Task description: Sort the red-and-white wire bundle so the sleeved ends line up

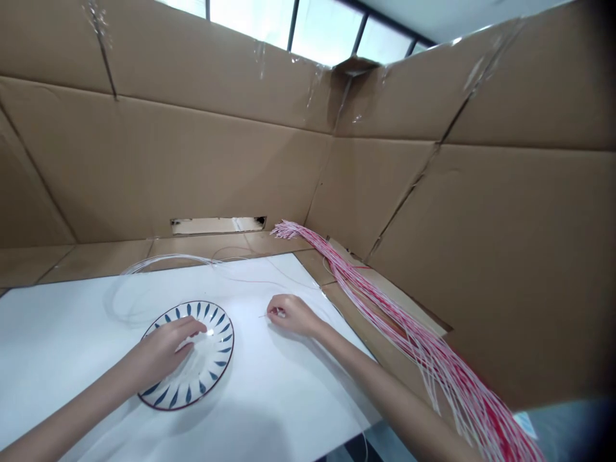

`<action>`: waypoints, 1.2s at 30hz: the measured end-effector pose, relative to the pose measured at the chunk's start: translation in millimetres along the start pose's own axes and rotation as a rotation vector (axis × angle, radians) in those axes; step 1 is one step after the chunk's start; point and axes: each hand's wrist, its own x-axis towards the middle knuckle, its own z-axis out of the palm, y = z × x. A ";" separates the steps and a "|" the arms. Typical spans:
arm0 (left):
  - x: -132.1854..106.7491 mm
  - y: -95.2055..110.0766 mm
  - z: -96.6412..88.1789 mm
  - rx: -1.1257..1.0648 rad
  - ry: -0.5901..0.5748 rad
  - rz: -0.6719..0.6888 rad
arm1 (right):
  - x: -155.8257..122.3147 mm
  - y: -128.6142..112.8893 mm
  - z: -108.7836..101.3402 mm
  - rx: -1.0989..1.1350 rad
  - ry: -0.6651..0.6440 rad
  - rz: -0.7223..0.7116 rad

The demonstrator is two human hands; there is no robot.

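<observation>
A thin wire (pixel 264 315) pokes out to the left from your right hand (pixel 291 314), which is curled almost shut, its fingers drawn in towards the thumb around that wire, just above a white board (pixel 293 398). Your left hand (pixel 166 346) lies palm down over a round ceramic plate (pixel 222 346), its fingers stretched out and loosely together, resting on the plate. A small bright glint shows near those fingertips, but it is too small for you to tell whether this hand has hold of anything.

The plate sits on the white board between your hands, under your left one, with a ring of dark blue leaf marks and a dark rim. Past it, a loose coil of fine white wire (pixel 163 260) loops over the board's far edge, and a thin red wire (pixel 260 281) trails across the board nearby.

To your right, a long bundle of red and white wires (pixel 385 308) drapes from the far corner across a cardboard base (pixel 308 266) and past the board's edge. Taped cardboard walls (pixel 192 173) surround all this, with a slot (pixel 216 225) low in the far wall and a window (pixel 327 29) above
</observation>
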 end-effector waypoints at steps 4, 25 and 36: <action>7.1 6.5 -8.9 0.011 0.069 0.074 | -2.1 0.1 7.7 -0.029 -0.011 -0.060; 51.2 82.8 -68.8 0.112 0.613 0.351 | -82.7 -11.8 -27.8 0.358 0.387 0.269; 104.6 102.5 0.8 -0.186 0.232 0.221 | 10.4 -127.0 -37.9 1.297 0.480 -0.046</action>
